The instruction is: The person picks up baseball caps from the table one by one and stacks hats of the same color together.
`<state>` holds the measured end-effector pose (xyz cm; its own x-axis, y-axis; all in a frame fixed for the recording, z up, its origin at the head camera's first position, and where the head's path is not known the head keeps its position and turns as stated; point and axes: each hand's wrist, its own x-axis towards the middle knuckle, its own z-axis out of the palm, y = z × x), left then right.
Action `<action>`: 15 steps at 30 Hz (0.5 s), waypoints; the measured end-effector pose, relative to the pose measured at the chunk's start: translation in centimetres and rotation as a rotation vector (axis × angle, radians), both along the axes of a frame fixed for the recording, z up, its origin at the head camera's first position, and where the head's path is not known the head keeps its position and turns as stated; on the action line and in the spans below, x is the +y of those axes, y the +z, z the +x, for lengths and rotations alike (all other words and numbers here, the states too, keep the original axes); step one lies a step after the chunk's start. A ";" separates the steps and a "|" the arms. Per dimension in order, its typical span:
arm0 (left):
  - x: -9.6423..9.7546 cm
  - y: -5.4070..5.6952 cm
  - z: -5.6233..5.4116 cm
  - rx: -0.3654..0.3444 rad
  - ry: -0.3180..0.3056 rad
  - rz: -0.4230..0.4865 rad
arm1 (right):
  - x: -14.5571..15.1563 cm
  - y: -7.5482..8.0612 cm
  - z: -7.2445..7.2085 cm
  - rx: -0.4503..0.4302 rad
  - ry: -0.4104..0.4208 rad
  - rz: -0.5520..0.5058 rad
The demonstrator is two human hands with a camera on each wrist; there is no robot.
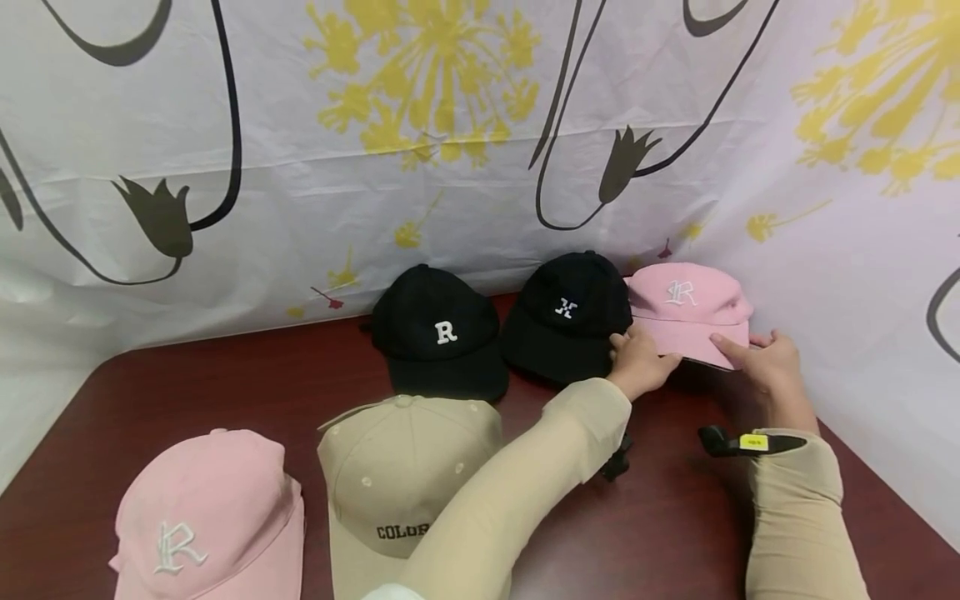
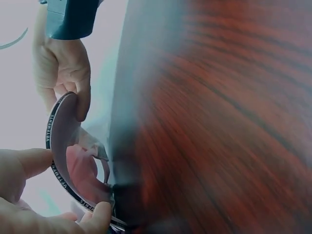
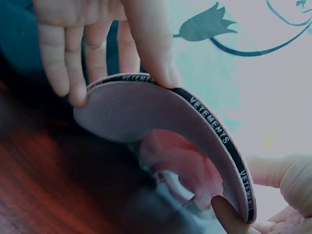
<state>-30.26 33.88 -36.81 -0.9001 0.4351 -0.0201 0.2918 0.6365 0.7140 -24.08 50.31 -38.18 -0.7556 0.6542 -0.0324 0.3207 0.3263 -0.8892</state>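
Observation:
A pink cap [image 1: 686, 292] with a white letter R sits at the far right of the row, its brim toward me. My left hand [image 1: 641, 364] grips the left side of the brim, beside a black cap [image 1: 568, 321] with a white emblem. At the brim's right side, my right hand [image 1: 768, 367] pinches the edge between thumb and fingers. Both wrist views look at the brim's underside [image 3: 122, 105], which has a black lettered band [image 2: 50, 129] along its rim. Inside the cap, the pink lining [image 3: 180, 156] shows; its back is hidden in the head view.
Left of these stands another black cap [image 1: 442, 333] marked R. Nearer are a beige cap [image 1: 408, 475], partly behind my left forearm, and a second pink cap [image 1: 206, 508]. All rest on a dark red table [image 1: 247, 367] against a patterned white curtain [image 1: 277, 125].

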 end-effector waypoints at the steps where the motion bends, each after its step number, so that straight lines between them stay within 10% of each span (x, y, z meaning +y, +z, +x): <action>1: 0.0 0.1 0.1 -0.018 0.003 0.017 | -0.1 0.3 0.2 0.013 -0.014 0.018; 15: -0.4 1.2 0.6 -0.186 -0.042 0.279 | -2.0 4.6 2.1 0.098 -0.150 0.182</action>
